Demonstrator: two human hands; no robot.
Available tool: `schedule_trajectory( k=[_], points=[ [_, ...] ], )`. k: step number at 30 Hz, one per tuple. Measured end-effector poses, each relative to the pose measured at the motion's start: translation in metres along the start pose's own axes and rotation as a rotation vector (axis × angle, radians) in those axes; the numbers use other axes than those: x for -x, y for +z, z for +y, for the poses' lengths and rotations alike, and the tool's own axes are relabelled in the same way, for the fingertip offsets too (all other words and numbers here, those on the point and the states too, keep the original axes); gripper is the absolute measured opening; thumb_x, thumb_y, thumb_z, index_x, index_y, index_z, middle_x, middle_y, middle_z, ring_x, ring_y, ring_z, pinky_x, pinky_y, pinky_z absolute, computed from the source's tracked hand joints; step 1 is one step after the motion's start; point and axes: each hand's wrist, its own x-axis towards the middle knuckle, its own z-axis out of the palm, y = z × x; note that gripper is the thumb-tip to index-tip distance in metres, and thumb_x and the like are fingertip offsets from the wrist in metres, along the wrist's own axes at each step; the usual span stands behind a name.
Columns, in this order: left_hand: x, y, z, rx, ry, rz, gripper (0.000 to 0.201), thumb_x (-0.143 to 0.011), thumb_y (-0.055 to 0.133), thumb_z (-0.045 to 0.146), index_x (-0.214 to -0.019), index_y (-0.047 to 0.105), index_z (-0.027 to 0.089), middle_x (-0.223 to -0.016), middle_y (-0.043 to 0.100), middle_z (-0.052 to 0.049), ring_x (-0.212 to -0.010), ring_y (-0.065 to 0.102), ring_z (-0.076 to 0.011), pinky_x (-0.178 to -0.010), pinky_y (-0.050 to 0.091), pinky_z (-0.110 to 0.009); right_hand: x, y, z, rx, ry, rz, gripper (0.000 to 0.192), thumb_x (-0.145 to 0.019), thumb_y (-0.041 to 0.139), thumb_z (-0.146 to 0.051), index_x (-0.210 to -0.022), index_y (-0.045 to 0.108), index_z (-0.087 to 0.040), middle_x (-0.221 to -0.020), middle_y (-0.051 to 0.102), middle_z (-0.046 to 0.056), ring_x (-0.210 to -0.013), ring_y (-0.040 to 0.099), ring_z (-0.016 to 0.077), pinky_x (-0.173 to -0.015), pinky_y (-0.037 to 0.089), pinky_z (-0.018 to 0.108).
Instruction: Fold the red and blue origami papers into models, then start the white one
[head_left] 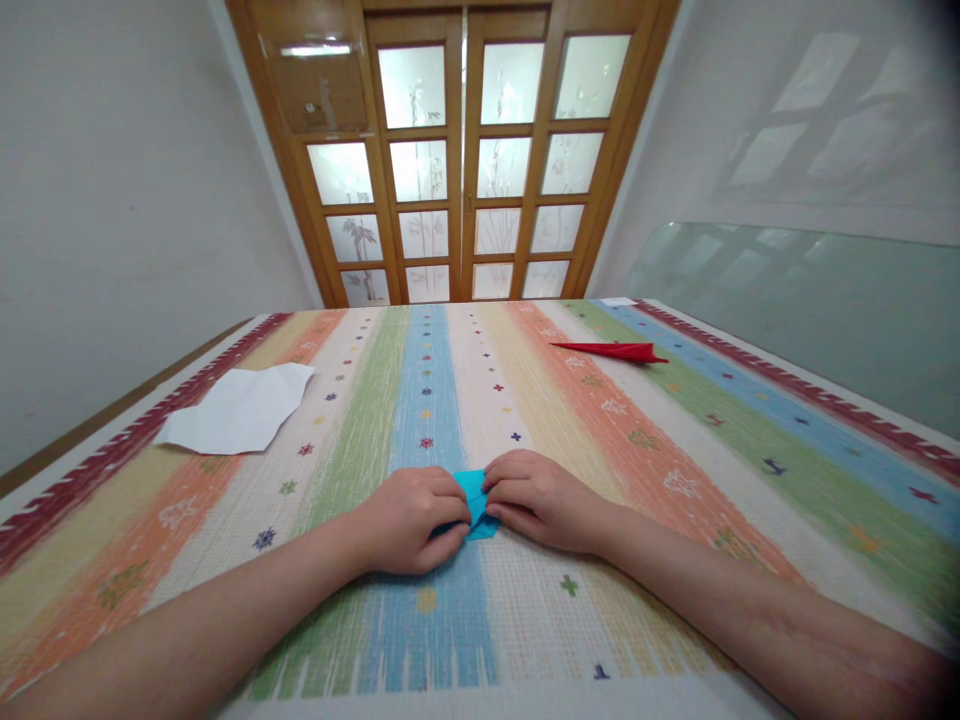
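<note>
A small folded piece of blue paper (475,502) lies on the striped tablecloth (615,440) near the front middle. My left hand (411,520) presses on its left side with curled fingers. My right hand (534,498) pinches its right edge with fingertips and thumb. Most of the blue paper is hidden under both hands.
A crumpled white sheet (240,408) lies at the left of the table. A red folded paper plane (615,350) rests at the far right. A glass panel (810,300) leans along the right wall. Wooden doors (461,160) with frosted panes stand beyond the table.
</note>
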Motion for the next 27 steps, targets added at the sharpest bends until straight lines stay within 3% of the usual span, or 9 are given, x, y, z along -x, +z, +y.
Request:
schedule_trajectory(
  k=[11,19,27],
  points=[
    [-0.0003,0.0045,0.0003,0.039,0.068,0.008,0.022,-0.094,0.049,0.022,-0.106,0.068,0.017,-0.099,0.070,-0.009,-0.093,0.065,-0.0214,-0.086,0.052,-0.034,0.0003,-0.0017,-0.0006,0.041,0.065,0.018,0.013,-0.093,0.060,-0.026,-0.085,0.066,-0.018,-0.113,0.066,0.013,-0.106,0.060,0.0244,-0.092,0.050,0.043],
    [-0.0011,0.0050,-0.0036,0.028,0.077,-0.006,0.032,-0.091,0.049,0.017,-0.119,0.065,0.018,-0.105,0.070,-0.009,-0.096,0.064,-0.0223,-0.086,0.052,-0.035,-0.0002,0.0004,0.0023,0.001,0.124,-0.005,0.009,-0.090,0.065,-0.026,-0.086,0.065,-0.018,-0.114,0.065,0.012,-0.110,0.059,0.0253,-0.095,0.048,0.045],
    [-0.0017,0.0062,-0.0051,0.020,0.095,-0.022,0.036,-0.083,0.051,0.011,-0.111,0.069,0.021,-0.118,0.069,-0.006,-0.105,0.063,-0.0241,-0.095,0.050,-0.039,0.0047,-0.0036,0.0053,-0.047,0.164,-0.045,0.006,-0.090,0.065,-0.022,-0.096,0.064,-0.019,-0.122,0.061,0.012,-0.118,0.055,0.0245,-0.101,0.046,0.043]
  ],
)
